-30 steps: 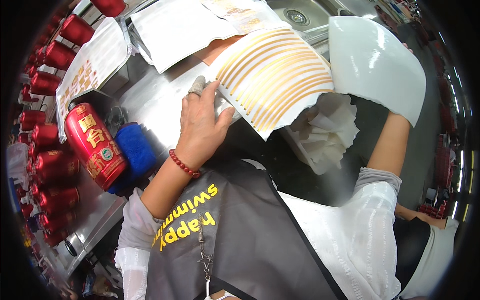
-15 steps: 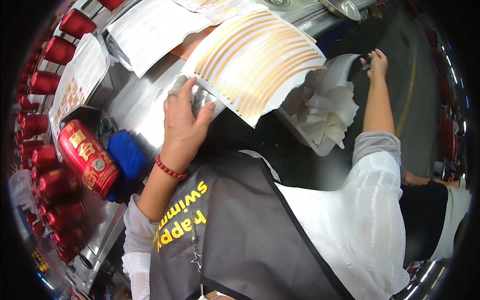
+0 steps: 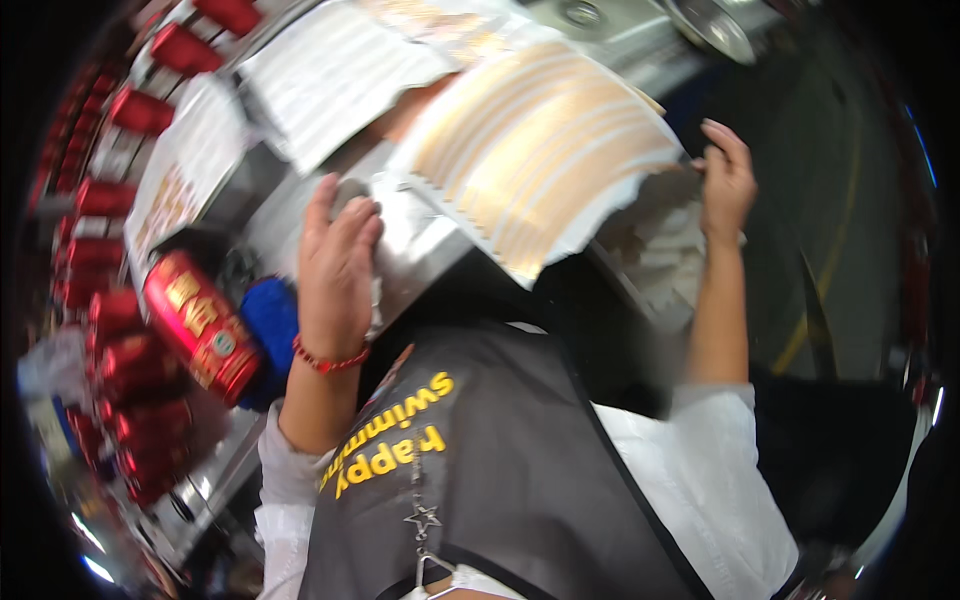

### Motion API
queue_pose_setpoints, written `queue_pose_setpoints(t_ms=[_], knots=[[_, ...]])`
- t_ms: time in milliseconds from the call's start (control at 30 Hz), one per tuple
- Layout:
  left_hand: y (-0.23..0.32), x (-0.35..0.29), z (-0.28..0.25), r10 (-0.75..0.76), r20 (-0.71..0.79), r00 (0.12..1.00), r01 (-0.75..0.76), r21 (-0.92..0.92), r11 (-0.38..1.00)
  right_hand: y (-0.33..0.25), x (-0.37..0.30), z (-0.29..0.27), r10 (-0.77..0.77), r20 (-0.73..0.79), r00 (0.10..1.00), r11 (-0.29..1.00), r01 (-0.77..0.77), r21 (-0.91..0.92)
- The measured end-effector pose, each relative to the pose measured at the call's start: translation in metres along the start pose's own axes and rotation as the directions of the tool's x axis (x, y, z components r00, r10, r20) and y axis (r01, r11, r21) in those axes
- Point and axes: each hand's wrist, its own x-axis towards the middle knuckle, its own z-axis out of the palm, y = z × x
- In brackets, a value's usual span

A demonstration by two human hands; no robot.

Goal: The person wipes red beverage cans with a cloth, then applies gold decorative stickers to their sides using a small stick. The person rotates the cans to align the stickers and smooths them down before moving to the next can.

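A sheet of gold curved strips on white backing (image 3: 545,150) lies over the edge of the metal table, its near edge ragged and overhanging. My left hand (image 3: 335,275), with a red bead bracelet, is by the sheet's left corner. Its fingers are stretched out with nothing seen in them, and a grey cover sits on one fingertip. My right hand (image 3: 727,190) is beside the sheet's right edge, fingers reaching toward it and apart; I see nothing held. Below that edge, crumpled white backing paper (image 3: 665,255) fills a pale tub, partly hidden by my right forearm. Motion blurs the picture.
A red can with gold lettering (image 3: 200,325) leans by a blue cloth (image 3: 268,325) on the left. More label sheets (image 3: 340,75) lie across the table (image 3: 415,255). Rows of red containers (image 3: 140,365) stand far left. A metal dish (image 3: 712,28) sits at the back right.
My right hand has come in from the far right to the sheet's right edge, and the dark green thing it held no longer shows. My left hand has drawn back from the sheet's corner.
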Motion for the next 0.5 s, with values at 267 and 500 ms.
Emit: queue_pose_setpoints(t_ms=[267, 500], knots=[[0.017, 0.039, -0.006, -0.273, -0.349, 0.896, 0.024, -0.577, 0.817, -0.171, 0.052, 0.126, -0.518, 0.663, 0.541, 0.822, 0.529, 0.211], [0.012, 0.067, -0.001, -0.349, -0.388, 0.853, 0.099, -0.536, 0.839, -0.18, 0.044, 0.26, -0.564, 0.822, 0.075, 0.65, 0.655, 0.386]])
